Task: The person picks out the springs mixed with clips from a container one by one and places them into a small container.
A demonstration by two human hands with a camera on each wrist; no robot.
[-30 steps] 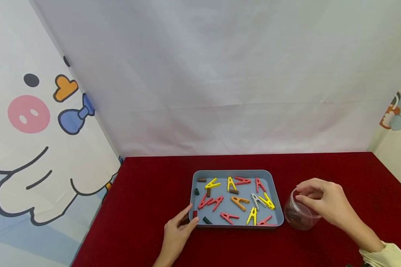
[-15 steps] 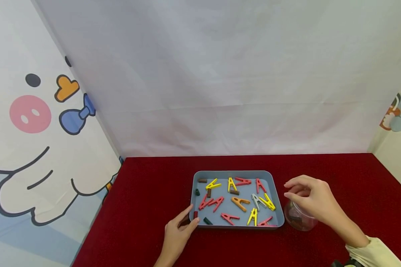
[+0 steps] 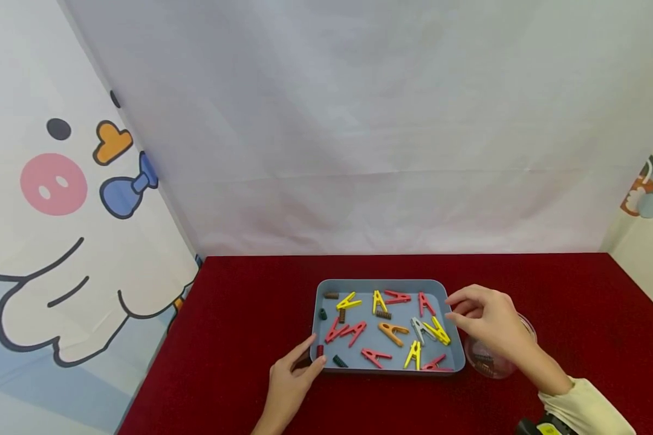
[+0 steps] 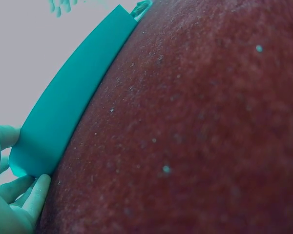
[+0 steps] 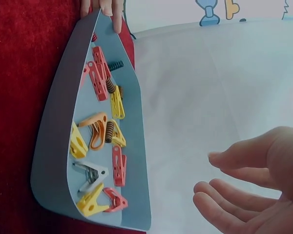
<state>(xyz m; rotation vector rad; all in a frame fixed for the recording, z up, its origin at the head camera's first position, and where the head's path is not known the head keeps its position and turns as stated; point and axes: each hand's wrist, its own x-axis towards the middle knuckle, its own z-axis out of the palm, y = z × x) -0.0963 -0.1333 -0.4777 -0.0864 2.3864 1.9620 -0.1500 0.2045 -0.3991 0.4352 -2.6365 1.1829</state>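
My left hand [image 3: 288,380] holds the front left corner of a shallow blue-grey tray [image 3: 386,371], thumb on the front wall and fingers on the left wall. Plastic clothespins lie scattered in the tray: several red and yellow, one orange clothespin [image 3: 393,333], one grey clothespin [image 3: 420,330]. Small coil springs lie among them, including a brown spring [image 3: 383,315], a dark green spring [image 3: 340,361] and a red spring [image 3: 320,350]. My right hand [image 3: 490,320], loosely curled with nothing in it, hovers at the tray's right edge. In the right wrist view its fingertips are apart.
Right of the tray stands a clear round jar [image 3: 492,364] with several springs inside, partly hidden under my right hand. A dark red cloth [image 3: 250,314] covers the table. A white curtain [image 3: 386,121] hangs behind, with a cartoon-printed panel [image 3: 49,254] at left.
My right hand has moved left, from the jar's mouth to above the tray's right edge. The left hand stays at the tray's corner, and the tray's contents look the same.
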